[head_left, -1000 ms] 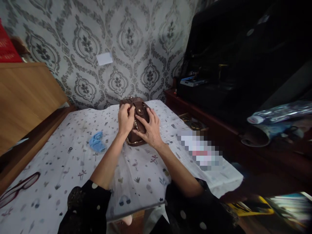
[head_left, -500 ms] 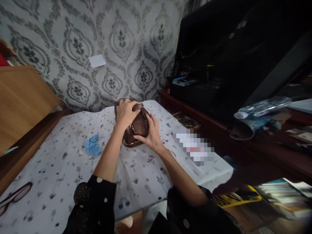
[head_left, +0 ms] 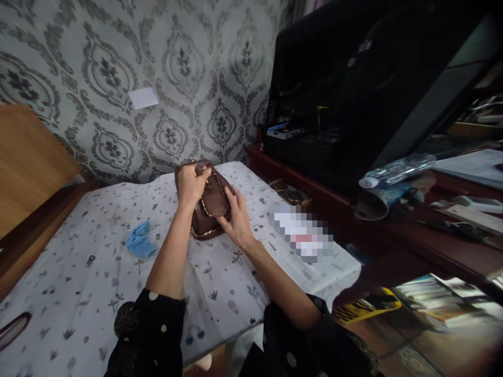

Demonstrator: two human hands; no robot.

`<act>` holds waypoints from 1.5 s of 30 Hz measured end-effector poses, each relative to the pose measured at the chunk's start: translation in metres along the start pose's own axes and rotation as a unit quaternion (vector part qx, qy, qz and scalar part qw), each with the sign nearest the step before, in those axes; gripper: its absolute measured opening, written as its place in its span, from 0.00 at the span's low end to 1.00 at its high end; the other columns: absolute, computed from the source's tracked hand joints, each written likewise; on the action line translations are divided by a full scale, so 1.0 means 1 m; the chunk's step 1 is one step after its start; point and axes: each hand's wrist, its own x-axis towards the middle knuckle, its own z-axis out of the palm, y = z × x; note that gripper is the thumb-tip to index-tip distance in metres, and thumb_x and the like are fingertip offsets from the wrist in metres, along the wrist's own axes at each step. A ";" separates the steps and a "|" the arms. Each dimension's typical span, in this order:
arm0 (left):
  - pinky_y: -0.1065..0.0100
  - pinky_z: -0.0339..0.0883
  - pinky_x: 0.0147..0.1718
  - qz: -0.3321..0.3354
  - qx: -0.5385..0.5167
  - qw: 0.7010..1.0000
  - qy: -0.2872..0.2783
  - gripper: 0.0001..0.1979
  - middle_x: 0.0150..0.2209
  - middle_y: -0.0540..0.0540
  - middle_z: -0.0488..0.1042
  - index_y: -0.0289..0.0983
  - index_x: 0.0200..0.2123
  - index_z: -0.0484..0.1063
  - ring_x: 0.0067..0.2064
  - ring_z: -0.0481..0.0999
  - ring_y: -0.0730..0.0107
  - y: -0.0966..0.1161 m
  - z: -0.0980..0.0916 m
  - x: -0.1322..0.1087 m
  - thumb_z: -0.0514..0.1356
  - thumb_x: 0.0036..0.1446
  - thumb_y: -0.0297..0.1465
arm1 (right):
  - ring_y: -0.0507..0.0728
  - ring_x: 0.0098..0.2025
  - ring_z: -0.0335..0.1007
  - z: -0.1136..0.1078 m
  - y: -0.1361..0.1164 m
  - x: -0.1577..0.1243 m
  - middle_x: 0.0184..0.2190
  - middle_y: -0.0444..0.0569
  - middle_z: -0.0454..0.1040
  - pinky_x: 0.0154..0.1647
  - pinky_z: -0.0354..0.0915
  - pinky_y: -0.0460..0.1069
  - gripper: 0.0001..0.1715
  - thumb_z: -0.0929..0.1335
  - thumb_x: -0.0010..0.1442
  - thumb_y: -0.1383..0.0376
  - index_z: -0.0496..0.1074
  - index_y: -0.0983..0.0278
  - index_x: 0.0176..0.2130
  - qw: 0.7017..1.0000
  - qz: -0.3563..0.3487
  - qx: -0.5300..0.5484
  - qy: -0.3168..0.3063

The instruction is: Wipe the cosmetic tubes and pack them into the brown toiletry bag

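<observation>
A brown bag [head_left: 214, 198] with gold-coloured zips lies on the patterned white cloth [head_left: 106, 225], near the wall. My left hand [head_left: 192, 184] is closed on the bag's strap at its upper part, thumb and fingers pinched together. At the bag's right side, my right hand [head_left: 237, 222] holds the edge, with the thumb on the near side and the fingers along the right side. The underside of the bag is hidden.
Left of my forearms lies a crumpled blue cloth [head_left: 140, 240], with red-framed glasses [head_left: 14, 330] at the lower left. Right of the bag is a blurred-out item [head_left: 302, 234]. A dark red cabinet bears a television [head_left: 353, 99] and a plastic bottle [head_left: 396, 170].
The view has shifted, so most things appear further left. My left fingers have closed on the strap, which now lies lower over the bag's front, and more of the front shows.
</observation>
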 end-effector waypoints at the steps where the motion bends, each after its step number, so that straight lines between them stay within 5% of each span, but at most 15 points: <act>1: 0.66 0.64 0.33 0.001 -0.008 1.000 0.003 0.08 0.25 0.47 0.76 0.39 0.24 0.73 0.30 0.76 0.63 0.000 0.000 0.000 0.62 0.54 0.32 | 0.70 0.72 0.47 0.000 0.000 0.000 0.70 0.62 0.50 0.69 0.54 0.69 0.45 0.64 0.65 0.48 0.47 0.61 0.72 1.000 0.002 -0.002 0.001; 6: 0.67 0.62 0.30 0.017 -0.012 1.000 0.003 0.09 0.23 0.48 0.75 0.39 0.23 0.72 0.28 0.74 0.65 0.002 0.002 -0.001 0.61 0.53 0.34 | 0.69 0.72 0.47 0.003 0.002 0.000 0.70 0.62 0.50 0.69 0.54 0.69 0.45 0.64 0.65 0.48 0.48 0.61 0.72 1.000 0.003 -0.005 0.005; 21: 0.67 0.61 0.32 0.097 0.007 0.986 -0.134 0.07 0.25 0.51 0.74 0.38 0.25 0.74 0.30 0.70 0.67 0.016 -0.024 -0.002 0.61 0.53 0.32 | 0.68 0.72 0.48 0.004 -0.002 0.002 0.70 0.60 0.50 0.69 0.54 0.68 0.40 0.63 0.66 0.52 0.51 0.59 0.71 0.999 0.027 0.000 0.023; 25: 0.66 0.62 0.36 0.100 0.075 0.987 -0.099 0.03 0.28 0.50 0.75 0.40 0.28 0.76 0.32 0.71 0.65 0.016 -0.050 -0.002 0.62 0.52 0.31 | 0.64 0.71 0.52 -0.001 -0.006 0.002 0.68 0.61 0.55 0.70 0.54 0.64 0.31 0.60 0.68 0.56 0.58 0.62 0.67 0.998 0.047 0.029 0.044; 29: 0.66 0.57 0.31 0.076 0.131 0.984 -0.088 0.11 0.22 0.52 0.67 0.40 0.21 0.69 0.27 0.66 0.67 0.017 -0.070 -0.005 0.60 0.55 0.33 | 0.63 0.69 0.55 -0.003 -0.007 0.003 0.64 0.63 0.60 0.70 0.55 0.62 0.29 0.61 0.67 0.56 0.60 0.66 0.63 0.995 0.050 0.067 0.060; 33: 0.66 0.56 0.31 0.081 0.157 0.981 -0.079 0.12 0.20 0.51 0.65 0.40 0.20 0.66 0.26 0.64 0.66 0.020 -0.069 -0.009 0.59 0.55 0.31 | 0.63 0.65 0.61 -0.001 -0.007 0.003 0.58 0.62 0.66 0.62 0.64 0.62 0.20 0.64 0.65 0.56 0.63 0.63 0.52 0.986 0.078 0.098 0.109; 37: 0.65 0.56 0.31 0.094 0.178 0.978 -0.055 0.11 0.19 0.51 0.64 0.41 0.21 0.67 0.25 0.63 0.64 0.023 -0.065 -0.010 0.60 0.55 0.28 | 0.63 0.61 0.63 -0.003 -0.007 0.004 0.55 0.60 0.66 0.63 0.63 0.60 0.12 0.63 0.66 0.57 0.69 0.62 0.37 0.989 0.062 0.087 0.098; 45: 0.66 0.51 0.29 0.079 0.214 0.960 -0.163 0.08 0.22 0.50 0.67 0.38 0.27 0.72 0.27 0.63 0.67 0.038 -0.078 -0.013 0.54 0.55 0.28 | 0.65 0.63 0.61 -0.005 -0.004 0.005 0.56 0.55 0.66 0.66 0.57 0.63 0.21 0.63 0.67 0.50 0.76 0.61 0.35 0.975 0.086 0.174 0.103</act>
